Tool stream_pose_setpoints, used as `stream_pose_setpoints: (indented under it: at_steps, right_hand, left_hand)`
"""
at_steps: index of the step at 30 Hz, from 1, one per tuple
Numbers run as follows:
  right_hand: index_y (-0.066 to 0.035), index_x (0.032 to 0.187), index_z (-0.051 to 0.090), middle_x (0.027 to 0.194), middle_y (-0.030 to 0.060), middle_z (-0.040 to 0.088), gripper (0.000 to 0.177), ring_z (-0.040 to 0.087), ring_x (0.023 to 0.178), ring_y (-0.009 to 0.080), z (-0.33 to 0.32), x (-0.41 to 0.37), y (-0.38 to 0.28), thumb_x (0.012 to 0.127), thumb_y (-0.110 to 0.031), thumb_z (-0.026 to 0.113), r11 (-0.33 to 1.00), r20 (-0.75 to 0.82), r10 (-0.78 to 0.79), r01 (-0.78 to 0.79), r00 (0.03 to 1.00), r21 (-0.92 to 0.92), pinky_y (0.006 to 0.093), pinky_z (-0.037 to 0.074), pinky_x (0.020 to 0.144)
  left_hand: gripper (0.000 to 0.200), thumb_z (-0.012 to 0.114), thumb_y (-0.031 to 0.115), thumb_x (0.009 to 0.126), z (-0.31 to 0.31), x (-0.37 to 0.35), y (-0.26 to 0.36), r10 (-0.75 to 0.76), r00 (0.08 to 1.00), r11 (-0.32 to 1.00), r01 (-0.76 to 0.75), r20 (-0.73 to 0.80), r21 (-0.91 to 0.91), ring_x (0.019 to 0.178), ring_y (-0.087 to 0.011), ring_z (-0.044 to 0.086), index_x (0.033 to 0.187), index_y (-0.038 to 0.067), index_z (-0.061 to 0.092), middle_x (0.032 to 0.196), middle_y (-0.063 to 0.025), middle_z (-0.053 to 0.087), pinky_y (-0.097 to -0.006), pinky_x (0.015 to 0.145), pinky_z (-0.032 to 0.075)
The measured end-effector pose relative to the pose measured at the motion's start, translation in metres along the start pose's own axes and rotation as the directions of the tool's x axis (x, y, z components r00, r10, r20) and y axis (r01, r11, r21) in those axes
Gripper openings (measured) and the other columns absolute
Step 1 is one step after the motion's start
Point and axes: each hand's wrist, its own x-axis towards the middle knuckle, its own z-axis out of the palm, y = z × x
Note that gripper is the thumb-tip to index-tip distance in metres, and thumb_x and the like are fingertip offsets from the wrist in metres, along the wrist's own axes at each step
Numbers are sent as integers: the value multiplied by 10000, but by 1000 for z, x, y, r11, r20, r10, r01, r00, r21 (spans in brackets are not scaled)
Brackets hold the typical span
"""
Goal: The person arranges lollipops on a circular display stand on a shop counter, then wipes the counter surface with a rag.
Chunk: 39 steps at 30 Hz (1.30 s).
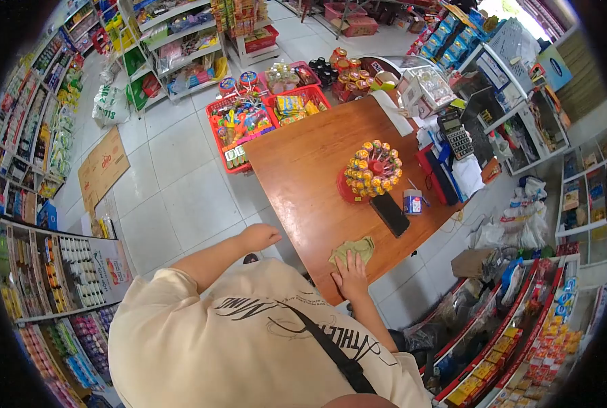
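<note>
My right hand (351, 275) lies flat with its fingers spread, pressing on a crumpled green cloth (355, 250) near the front edge of the wooden table (303, 197). My left hand (260, 236) hangs in the air beside the table's left edge, its fingers curled into a loose fist with nothing visible in it. Beyond the cloth lies a black phone (390, 216). A red stand of wrapped lollipops (373, 170) stands behind the phone, and a small blue-and-white box (413, 202) sits to its right.
Red baskets of sweets (242, 126) stand against the table's far left side. A calculator (456, 136) and papers lie at the right. Stocked shelves (79, 272) line the left, with more racks (500, 340) at lower right. Flattened cardboard (104, 166) lies on the tiled floor.
</note>
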Motion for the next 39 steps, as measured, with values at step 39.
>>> stream_pose_setpoints:
  at_steps: [39]
  right_hand:
    - [-59, 1388, 374, 1477, 300, 181, 527, 156, 1354, 501, 8, 87, -34, 899, -194, 516, 863, -62, 505, -504, 861, 40, 569, 153, 1095]
  left_hand:
    - [284, 480, 197, 907, -221, 263, -311, -491, 431, 859, 385, -757, -337, 964, -406, 592, 988, -33, 625, 1022, -272, 620, -463, 866, 461]
